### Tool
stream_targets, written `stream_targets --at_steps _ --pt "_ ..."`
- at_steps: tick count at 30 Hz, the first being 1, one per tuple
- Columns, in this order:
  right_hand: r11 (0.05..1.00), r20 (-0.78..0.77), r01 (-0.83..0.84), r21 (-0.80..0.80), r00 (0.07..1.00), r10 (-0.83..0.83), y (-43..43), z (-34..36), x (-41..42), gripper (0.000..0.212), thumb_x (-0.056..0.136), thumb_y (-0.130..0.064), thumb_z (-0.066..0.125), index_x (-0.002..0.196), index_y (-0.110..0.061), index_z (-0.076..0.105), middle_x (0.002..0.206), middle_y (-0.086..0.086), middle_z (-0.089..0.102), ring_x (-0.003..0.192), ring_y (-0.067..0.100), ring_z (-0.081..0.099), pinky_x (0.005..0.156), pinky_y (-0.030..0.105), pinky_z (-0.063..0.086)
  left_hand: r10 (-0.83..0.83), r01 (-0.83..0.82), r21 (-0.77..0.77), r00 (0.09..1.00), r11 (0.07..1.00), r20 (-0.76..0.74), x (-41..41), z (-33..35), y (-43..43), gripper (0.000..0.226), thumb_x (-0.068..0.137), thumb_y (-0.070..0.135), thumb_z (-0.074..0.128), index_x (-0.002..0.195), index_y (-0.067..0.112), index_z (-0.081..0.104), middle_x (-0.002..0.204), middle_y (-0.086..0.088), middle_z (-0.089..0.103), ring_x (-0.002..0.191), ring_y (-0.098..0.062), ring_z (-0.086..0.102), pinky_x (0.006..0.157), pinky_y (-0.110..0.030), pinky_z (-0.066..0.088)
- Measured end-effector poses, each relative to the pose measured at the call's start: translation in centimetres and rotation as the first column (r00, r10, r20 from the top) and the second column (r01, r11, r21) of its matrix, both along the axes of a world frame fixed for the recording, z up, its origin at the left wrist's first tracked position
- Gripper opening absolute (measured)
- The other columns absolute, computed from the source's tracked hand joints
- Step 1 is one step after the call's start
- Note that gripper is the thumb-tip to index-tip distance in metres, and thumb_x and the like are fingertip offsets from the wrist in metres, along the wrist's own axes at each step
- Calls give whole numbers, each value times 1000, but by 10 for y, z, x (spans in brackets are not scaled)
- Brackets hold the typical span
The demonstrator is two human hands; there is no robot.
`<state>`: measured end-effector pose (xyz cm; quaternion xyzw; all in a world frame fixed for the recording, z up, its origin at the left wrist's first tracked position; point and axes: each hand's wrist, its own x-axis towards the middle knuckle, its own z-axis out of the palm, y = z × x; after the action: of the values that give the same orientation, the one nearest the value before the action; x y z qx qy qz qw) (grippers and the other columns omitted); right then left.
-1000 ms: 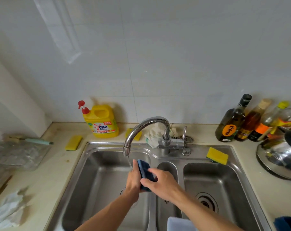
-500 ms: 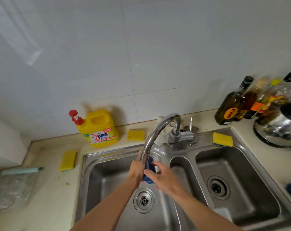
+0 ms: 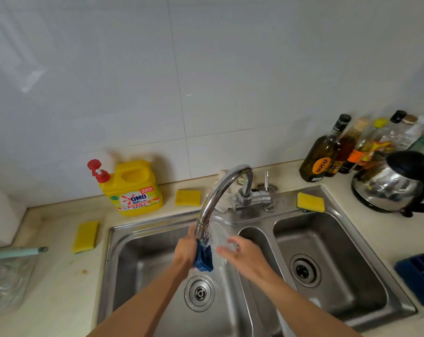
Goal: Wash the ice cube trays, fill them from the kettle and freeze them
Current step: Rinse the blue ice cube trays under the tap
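Note:
My left hand [image 3: 185, 251] grips a blue ice cube tray [image 3: 203, 259] on edge under the running tap [image 3: 220, 190], over the left basin of the steel sink [image 3: 157, 229]. Water splashes off the tray. Just to its right, my right hand [image 3: 240, 254] hovers with fingers spread, apart from the tray and holding nothing. A second blue ice cube tray [image 3: 419, 276] lies on the counter at the right edge. The steel kettle [image 3: 395, 183] with a black lid and handle stands at the back right.
A yellow OMO detergent jug [image 3: 133, 190] stands behind the sink. Yellow sponges lie at the left [image 3: 85, 235], behind the tap [image 3: 187, 197] and on the sink rim [image 3: 310, 201]. Several oil bottles [image 3: 327, 152] line the back right. A clear plastic bag [image 3: 9, 280] lies at left.
My right hand has let go of the blue tray and moved off to the right with fingers spread. The left hand keeps the tray under the tap. The view has shifted right.

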<state>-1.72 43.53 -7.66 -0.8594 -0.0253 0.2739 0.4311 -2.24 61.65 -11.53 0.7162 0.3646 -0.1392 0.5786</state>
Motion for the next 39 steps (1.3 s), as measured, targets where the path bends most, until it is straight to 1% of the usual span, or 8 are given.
stream_targets --at_steps 2,6,12,18,22,27,34,39 --pt "999 -3 -20 -38 1000 19 -18 1 7 74 81 -65 62 142 -25 55 140 -4 59 115 9 57 86 29 47 74 -76 -106 997 991 -23 -3 -4 9 66 101 64 34 93 9 70 93 -17 75 87 -32 72 82 -41 58" --pt "993 -23 -33 -117 999 30 -47 -2 11 69 86 -59 62 144 -25 50 141 -7 56 123 13 56 98 38 53 72 -74 -93 997 993 -21 3 -8 14 73 97 73 32 97 9 67 93 -19 73 90 -34 73 79 -44 61" --pt "974 -30 -103 -201 995 99 -78 -5 3 61 82 -36 68 138 -23 48 113 -9 63 95 7 63 70 23 50 -3 7 -132 1000 991 28 11 -3 -2 26 105 30 45 98 12 62 100 -20 73 93 -36 71 93 -55 57" --pt "885 23 -201 -420 972 232 -114 -12 -6 69 87 -20 73 146 -15 39 139 6 43 121 25 55 95 36 51 -40 35 107 998 994 45 23 14 -2 15 103 13 49 94 8 59 89 -16 66 90 -36 67 92 -55 56" --pt "811 22 -282 -513 940 341 -144 -21 -17 61 87 -8 70 140 -16 42 136 5 41 113 24 54 82 29 46 26 -25 -14 999 1000 36 8 2 -15 35 106 39 47 117 8 59 102 -16 68 96 -34 67 91 -52 56" --pt "725 -41 -400 -561 888 458 -181 -37 -37 69 87 2 61 148 -19 36 148 2 37 129 23 44 101 36 46 262 -246 -212 964 946 50 1 -8 -25 24 108 29 40 115 13 56 97 -12 68 85 -31 68 68 -44 58" --pt "588 -120 -485 -647 827 550 -205 -55 -64 75 88 -3 66 152 -21 31 152 9 35 134 29 42 107 44 43 398 -366 -324 917 872 36 -6 -15 -41 28 107 39 37 117 22 56 102 -10 69 90 -32 68 74 -46 59" --pt "535 -125 -484 -693 811 572 -210 -63 -76 81 90 -9 69 155 -23 24 150 12 36 133 30 43 108 46 44 411 -384 -339 912 859 8 -13 -24 -51 46 103 59 38 125 22 52 110 -12 67 101 -37 67 95 -61 54"
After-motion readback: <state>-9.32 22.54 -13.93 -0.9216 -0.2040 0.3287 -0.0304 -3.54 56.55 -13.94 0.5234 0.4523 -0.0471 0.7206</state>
